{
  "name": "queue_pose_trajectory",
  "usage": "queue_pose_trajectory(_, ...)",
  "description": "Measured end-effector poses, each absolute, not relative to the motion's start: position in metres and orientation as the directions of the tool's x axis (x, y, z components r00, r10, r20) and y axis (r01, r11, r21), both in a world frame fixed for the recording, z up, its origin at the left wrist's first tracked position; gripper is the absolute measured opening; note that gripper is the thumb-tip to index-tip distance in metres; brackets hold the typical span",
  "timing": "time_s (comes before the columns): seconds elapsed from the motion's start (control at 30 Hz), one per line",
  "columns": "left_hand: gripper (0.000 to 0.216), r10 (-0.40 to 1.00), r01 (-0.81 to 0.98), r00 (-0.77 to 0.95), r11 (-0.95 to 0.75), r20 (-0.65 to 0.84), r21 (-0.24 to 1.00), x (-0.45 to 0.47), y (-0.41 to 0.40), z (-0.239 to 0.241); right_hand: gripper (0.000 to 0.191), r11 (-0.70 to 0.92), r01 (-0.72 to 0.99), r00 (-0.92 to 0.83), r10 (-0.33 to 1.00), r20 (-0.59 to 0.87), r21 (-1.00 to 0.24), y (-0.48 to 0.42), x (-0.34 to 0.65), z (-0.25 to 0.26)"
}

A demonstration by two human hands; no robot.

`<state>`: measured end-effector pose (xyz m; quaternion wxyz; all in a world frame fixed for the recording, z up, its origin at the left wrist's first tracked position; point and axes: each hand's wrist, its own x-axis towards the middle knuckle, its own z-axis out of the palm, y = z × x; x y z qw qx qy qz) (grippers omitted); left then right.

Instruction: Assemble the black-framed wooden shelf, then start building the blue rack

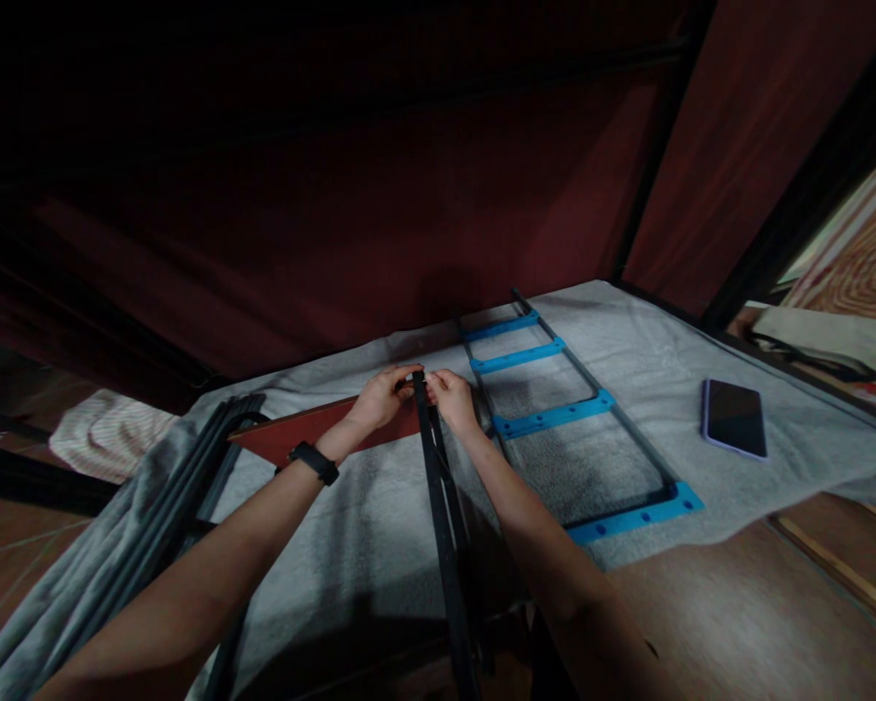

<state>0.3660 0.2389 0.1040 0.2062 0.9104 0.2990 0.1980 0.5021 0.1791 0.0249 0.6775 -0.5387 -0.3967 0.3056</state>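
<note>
A black metal bar (438, 516) runs from the bottom of the view up to my two hands, its far end raised between them. My left hand (382, 401), below a wrist with a black band (313, 461), is closed on that end from the left, fingertips over the top. Close against the right side of the same end, my right hand (451, 397) has its fingers pinched together; anything small inside the pinch is too tiny to name. Behind the hands lies a reddish-brown board (292, 433), partly covered by my left arm.
Right of my hands, a dark frame with blue crosspieces (555, 416) lies on the grey blanket (657, 389). A phone (734, 419) rests farther right. Several dark tubes (182, 487) are bundled at left. A dark red wooden panel (380, 214) rises behind the blanket.
</note>
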Motion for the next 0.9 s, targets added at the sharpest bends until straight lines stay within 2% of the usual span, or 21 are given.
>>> queue_pose_trajectory(0.13,0.043,0.609,0.452,0.754,-0.753,0.246,0.477,0.366,0.238,0.105,0.032,0.156,0.232,0.539,0.801,0.260,-0.960,0.172,0.501,0.032)
queue_pose_trajectory(0.23,0.044,0.625,0.472,0.742,-0.744,0.243,0.473,0.366,0.237,0.104,0.036,0.129,0.294,0.538,0.796,0.276,-0.947,0.170,0.498,0.036)
queue_pose_trajectory(0.33,0.042,0.630,0.480,0.736,-0.743,0.247,0.466,0.366,0.237,0.103,0.034,0.153,0.212,0.548,0.799,0.247,-0.965,0.171,0.498,0.038)
queue_pose_trajectory(0.43,0.041,0.614,0.464,0.746,-0.758,0.259,0.459,0.367,0.237,0.103,0.030,0.208,0.002,0.528,0.831,0.178,-0.978,0.175,0.501,0.036)
queue_pose_trajectory(0.5,0.041,0.609,0.458,0.749,-0.760,0.260,0.461,0.367,0.236,0.104,0.024,0.250,-0.074,0.481,0.857,0.185,-0.965,0.177,0.505,0.034)
queue_pose_trajectory(0.6,0.040,0.610,0.449,0.746,-0.757,0.267,0.474,0.366,0.235,0.104,0.019,0.270,-0.035,0.446,0.866,0.227,-0.962,0.178,0.508,0.030)
queue_pose_trajectory(0.73,0.040,0.609,0.448,0.746,-0.758,0.269,0.473,0.366,0.235,0.103,0.031,0.188,0.029,0.471,0.864,0.179,-0.982,0.177,0.509,0.032)
queue_pose_trajectory(0.8,0.040,0.605,0.448,0.749,-0.763,0.271,0.465,0.365,0.236,0.102,0.034,0.175,-0.017,0.482,0.864,0.146,-0.984,0.177,0.510,0.034)
queue_pose_trajectory(0.9,0.041,0.606,0.451,0.745,-0.765,0.278,0.459,0.365,0.237,0.101,0.024,0.230,-0.110,0.450,0.879,0.158,-0.967,0.177,0.511,0.036)
